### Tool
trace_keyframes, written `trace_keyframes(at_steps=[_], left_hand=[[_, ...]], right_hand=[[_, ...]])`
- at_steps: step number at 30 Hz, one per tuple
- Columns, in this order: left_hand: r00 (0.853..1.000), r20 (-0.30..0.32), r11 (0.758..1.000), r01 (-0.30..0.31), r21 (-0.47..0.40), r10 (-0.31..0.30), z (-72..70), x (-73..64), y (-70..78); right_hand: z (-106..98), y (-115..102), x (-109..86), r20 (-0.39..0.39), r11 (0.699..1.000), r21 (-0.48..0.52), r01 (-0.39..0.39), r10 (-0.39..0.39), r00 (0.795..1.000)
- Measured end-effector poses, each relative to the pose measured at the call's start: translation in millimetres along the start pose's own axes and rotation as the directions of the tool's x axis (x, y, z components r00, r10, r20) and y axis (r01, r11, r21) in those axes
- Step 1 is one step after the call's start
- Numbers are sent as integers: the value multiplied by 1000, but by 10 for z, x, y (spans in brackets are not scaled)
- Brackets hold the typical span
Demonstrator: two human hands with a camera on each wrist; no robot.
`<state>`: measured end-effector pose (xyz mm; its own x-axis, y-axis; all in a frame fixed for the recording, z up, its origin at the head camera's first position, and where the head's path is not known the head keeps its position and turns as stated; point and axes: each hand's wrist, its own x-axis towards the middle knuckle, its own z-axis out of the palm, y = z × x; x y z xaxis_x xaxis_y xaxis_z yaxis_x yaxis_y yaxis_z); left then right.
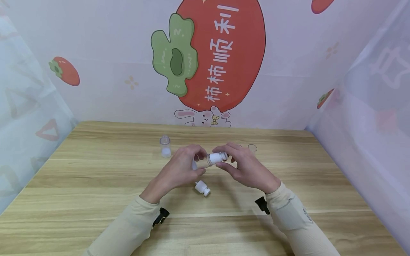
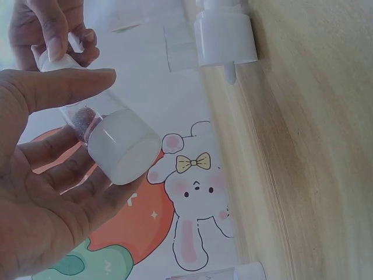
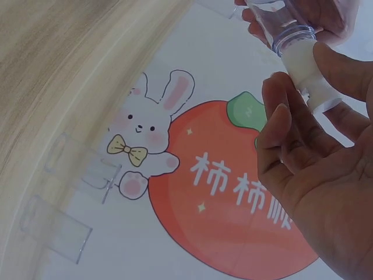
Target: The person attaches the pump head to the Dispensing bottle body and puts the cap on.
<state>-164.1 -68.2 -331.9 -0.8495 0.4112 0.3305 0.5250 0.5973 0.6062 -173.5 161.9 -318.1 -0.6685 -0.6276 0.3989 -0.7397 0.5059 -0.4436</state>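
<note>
A clear bottle [image 1: 201, 164] with a white base [image 2: 123, 147] lies tilted between the two hands above the table. My left hand [image 1: 183, 164] grips its body, thumb on one side and fingers curled on the other. At the neck end, a white pump head [image 3: 304, 69] sits against the bottle's mouth; whether it is fully seated I cannot tell. My right hand [image 1: 245, 166] pinches this pump head between thumb and fingers. Below the hands, a second white pump head [image 1: 202, 188] lies on its side on the table.
Another clear bottle [image 1: 165, 146] with a white base stands upright at the back left. Two transparent caps [image 3: 81, 163] are on the table at the back right, hard to see. Printed cloth walls [image 1: 105, 96] border the wooden tabletop [image 1: 105, 185].
</note>
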Motion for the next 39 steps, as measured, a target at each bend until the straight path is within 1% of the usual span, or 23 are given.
trace_keyframes(at_steps=[6,16,39], left_hand=[[1000,3,1000,-1,24,1,1,7,-2],[1000,8,1000,2,9,-2,-1,5,-2],[1000,6,1000,-10,27,9,1,5,8]], right_hand=[[0,-2,3,3,1000,-6,-5,5,1000],[-5,-8,-5,7,1000,-2,-22,22,1000],[-7,-16,3,14,997,6,-70,70,997]])
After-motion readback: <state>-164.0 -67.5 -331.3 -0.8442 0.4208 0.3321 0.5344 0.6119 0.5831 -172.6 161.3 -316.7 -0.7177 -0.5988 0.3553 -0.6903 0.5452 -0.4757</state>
